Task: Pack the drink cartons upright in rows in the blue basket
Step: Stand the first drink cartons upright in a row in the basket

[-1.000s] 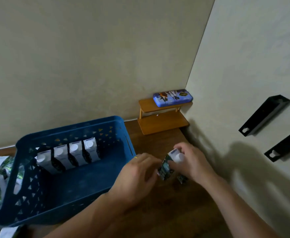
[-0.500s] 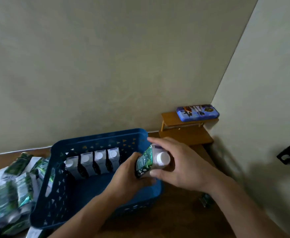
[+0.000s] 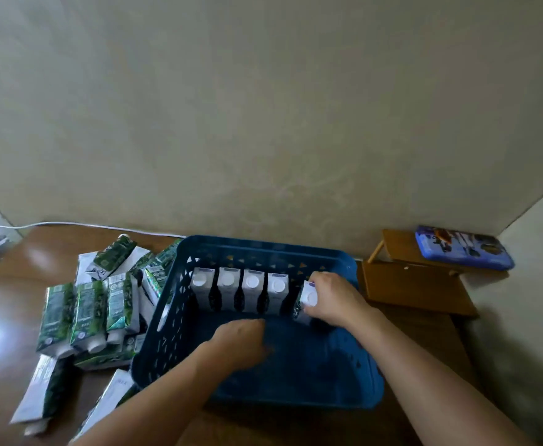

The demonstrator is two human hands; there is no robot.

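Observation:
The blue basket (image 3: 354,394) stands on the brown table against the wall. Several white-capped drink cartons (image 3: 239,292) stand upright in a row along its far wall. My right hand (image 3: 334,297) grips one more carton (image 3: 305,302) at the right end of that row, slightly tilted, inside the basket. My left hand (image 3: 239,339) hangs inside the basket over its floor, fingers loosely curled, holding nothing. A pile of green and white cartons (image 3: 87,310) lies on the table left of the basket.
A small wooden shelf (image 3: 415,284) stands right of the basket in the corner, with a blue pencil case (image 3: 463,247) on top. A white cable (image 3: 70,224) runs along the wall at the back left. Walls close the back and right.
My right hand has carried the carton from the table right of the basket into the basket, to the row's right end. My left hand has let go of it. The view has swung left.

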